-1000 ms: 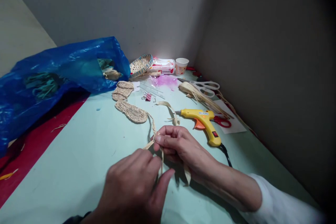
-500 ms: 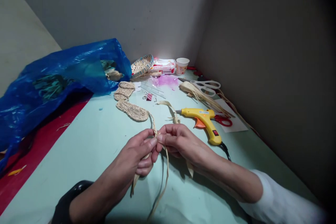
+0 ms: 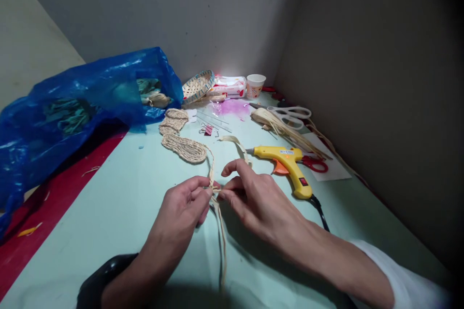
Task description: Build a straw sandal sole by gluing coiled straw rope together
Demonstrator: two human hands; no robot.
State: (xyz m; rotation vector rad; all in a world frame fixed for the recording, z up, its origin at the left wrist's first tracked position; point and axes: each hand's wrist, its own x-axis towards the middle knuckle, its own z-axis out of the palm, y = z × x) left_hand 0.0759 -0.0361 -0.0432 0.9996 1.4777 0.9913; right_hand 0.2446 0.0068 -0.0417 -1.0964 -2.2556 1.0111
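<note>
A thin braid (image 3: 211, 166) of pale straw-like strands runs from a flat coiled braided sole shape (image 3: 184, 148) down to my fingers. My left hand (image 3: 184, 205) pinches the braid's lower end between thumb and fingertips. Close on its right, my right hand (image 3: 259, 198) grips one strand (image 3: 216, 190) between thumb and a bent finger, its index finger raised and curled. Other loose strands (image 3: 222, 246) hang down below the hands toward me. Another braided piece (image 3: 173, 121) lies just behind the sole shape.
A yellow glue gun (image 3: 284, 157) lies right of my hands, near red-handled scissors (image 3: 315, 164) and a dry strand bundle (image 3: 277, 123). White-handled scissors (image 3: 293, 113), a binder clip (image 3: 208, 130), a paper cup (image 3: 255, 86) and a woven basket (image 3: 198, 88) are behind. A blue plastic bag (image 3: 87, 87) occupies the left.
My right hand has shifted slightly right, drawing a strand sideways, and its index finger has lifted. My left hand stays on the braid, a little lower left. The view has shifted slightly.
</note>
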